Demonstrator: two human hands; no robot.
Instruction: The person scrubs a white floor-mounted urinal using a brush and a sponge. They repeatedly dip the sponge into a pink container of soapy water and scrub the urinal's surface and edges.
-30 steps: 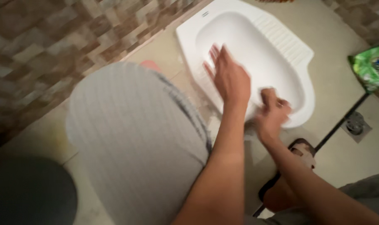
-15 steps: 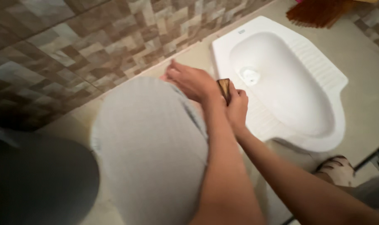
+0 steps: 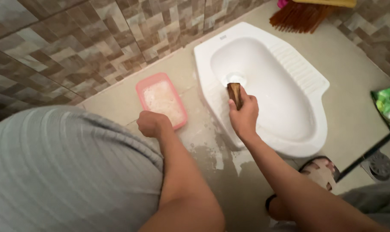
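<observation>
A white squat toilet pan [image 3: 306, 129] is set in the beige floor. My right hand [image 3: 244, 115] grips a small brown scrub brush [image 3: 234, 93] and presses it on the pan's left inner wall, near the drain hole [image 3: 235, 78]. My left hand [image 3: 151, 123] is closed into a fist beside a pink rectangular tub [image 3: 160, 101] holding white powder; nothing shows in the fist. My knee in grey striped cloth [image 3: 70, 172] fills the lower left.
A brown-bristled broom [image 3: 300, 15] lies at the top right. A green packet [image 3: 388, 107] lies at the right edge, with a floor drain [image 3: 379, 165] below it. Wet patches and foam [image 3: 212, 150] spread beside the pan. Brown tiled wall [image 3: 74, 47] stands at left. My sandalled foot [image 3: 321, 172] is lower right.
My hands have separated: the left drew back to the pink tub and closed, the right carried the brush into the pan. The view shifted, revealing the tub and the broom.
</observation>
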